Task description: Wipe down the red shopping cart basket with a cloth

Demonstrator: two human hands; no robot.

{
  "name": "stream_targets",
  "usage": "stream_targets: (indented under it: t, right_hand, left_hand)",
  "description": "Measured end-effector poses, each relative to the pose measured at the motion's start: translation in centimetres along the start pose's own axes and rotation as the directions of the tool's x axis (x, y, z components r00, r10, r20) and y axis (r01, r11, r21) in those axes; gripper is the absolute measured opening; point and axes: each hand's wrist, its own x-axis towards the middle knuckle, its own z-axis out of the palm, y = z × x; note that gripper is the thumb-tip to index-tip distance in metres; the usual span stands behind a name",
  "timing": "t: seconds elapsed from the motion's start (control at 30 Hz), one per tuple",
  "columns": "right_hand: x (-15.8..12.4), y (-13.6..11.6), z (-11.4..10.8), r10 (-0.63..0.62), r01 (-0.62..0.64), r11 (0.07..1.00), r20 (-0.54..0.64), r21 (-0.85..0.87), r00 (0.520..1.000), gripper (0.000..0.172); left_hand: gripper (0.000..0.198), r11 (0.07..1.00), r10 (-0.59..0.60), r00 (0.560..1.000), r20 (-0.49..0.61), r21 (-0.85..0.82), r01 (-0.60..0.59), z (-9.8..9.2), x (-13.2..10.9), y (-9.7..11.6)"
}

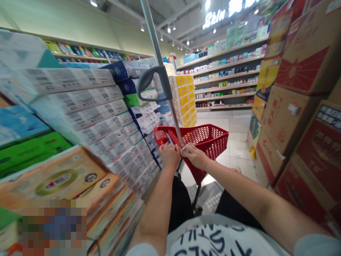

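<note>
Left hand point(169, 153): grip closed on near rim of red basket point(211, 137). Right hand point(195, 155): grip closed at foot of handle pole point(160, 67). Basket mid-aisle; tissue packs point(106, 124) crowd left, cartons point(293, 117) right, floor point(237, 129) open ahead.

Supermarket aisle, stock piled on both sides.
Wrapped tissue packs point(87, 117) stack high on the left, printed cardboard cartons point(298, 117) on the right; yellow boxes point(186, 99) stand beyond, near shelves point(226, 96) of bottles under a lit sign point(214, 17).
</note>
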Motion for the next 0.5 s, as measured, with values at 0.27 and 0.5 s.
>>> stream_targets:
  t: [0.27, 0.5]
  right_hand:
    - [-2.7, -0.7, 1.5, 0.018, -0.016, 1.000, 0.109, -0.021, 0.994, 0.025]
    - [-1.7, -1.7, 0.9, 0.011, -0.004, 0.999, 0.124, -0.051, 0.992, 0.027]
  left_hand:
    - [0.038, 1.000, 0.021, 1.000, -0.013, -0.010, -0.021, -0.5, -0.6, 0.0]
    - [0.036, 1.000, 0.015, 1.000, -0.022, -0.007, -0.015, -0.6, -0.8, -0.3]
